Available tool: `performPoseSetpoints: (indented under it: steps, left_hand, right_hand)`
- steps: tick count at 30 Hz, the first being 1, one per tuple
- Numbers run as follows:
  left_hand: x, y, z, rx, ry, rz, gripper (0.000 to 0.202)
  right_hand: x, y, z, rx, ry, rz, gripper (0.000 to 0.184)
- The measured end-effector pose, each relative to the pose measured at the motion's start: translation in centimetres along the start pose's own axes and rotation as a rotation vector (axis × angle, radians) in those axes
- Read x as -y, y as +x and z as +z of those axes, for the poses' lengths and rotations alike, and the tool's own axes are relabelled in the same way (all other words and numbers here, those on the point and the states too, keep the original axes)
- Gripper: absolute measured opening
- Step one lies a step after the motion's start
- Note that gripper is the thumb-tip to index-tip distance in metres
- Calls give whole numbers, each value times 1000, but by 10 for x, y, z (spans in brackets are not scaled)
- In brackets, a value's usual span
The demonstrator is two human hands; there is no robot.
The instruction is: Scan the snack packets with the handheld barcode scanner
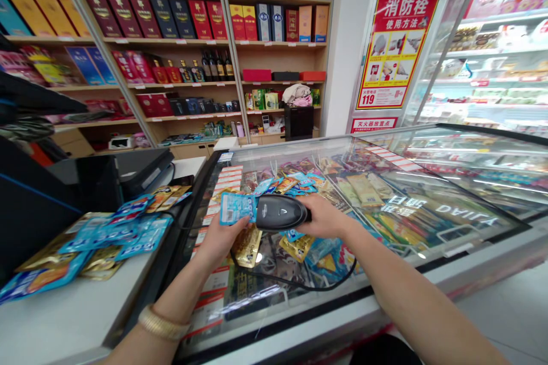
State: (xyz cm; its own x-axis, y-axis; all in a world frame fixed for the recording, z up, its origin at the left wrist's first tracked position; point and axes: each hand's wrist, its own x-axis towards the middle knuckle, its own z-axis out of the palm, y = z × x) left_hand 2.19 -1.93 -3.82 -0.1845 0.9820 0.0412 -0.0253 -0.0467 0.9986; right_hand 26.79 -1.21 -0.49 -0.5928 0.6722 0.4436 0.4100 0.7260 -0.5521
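My left hand (220, 239) is shut on a blue foil snack packet (236, 208), pinching its lower edge, and a gold bangle (163, 322) sits on that wrist. My right hand (325, 217) grips a black handheld barcode scanner (280, 212), whose nose is against the packet. The scanner's black cable (295, 283) droops in a loop over the glass lid of a chest freezer (411, 205). Beneath the glass lie many snack packets. A heap of blue and gold packets (107, 239) lies on the white counter (72, 313) left of my hands.
A dark point-of-sale terminal (128, 171) stands at the counter's far left. Wooden shelves of boxed liquor and bottles (149, 17) fill the back wall. A red fire-hydrant instruction poster (398, 48) hangs beside a lit refrigerated display (483, 57).
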Motion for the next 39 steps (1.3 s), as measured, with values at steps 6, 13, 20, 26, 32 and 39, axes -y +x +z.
performPoseSetpoints:
  steps: [6,13,20,26,32,39]
  left_hand:
    - [1,0,0,11,-4,5,56]
    - [-15,6,-5,10,93,19,48]
    - [-30,28,16,122,151,26,46]
    - [-22,45,43,140,254,26,65]
    - [-18,40,34,34,462,266,57]
    - [-27,31,-38,-128,665,500,50]
  right_hand:
    - [-3,0,2,-6,3,9,18]
    - [-24,-2,-13,-326,-18,56,21]
    - [-39,-4,-25,-624,-6,115,29]
    - [-46,-4,-22,-611,-118,156,25]
    - [-49,-5,-21,-626,-124,144,24]
    - [-52,-6,-20,-643,-131,142,22]
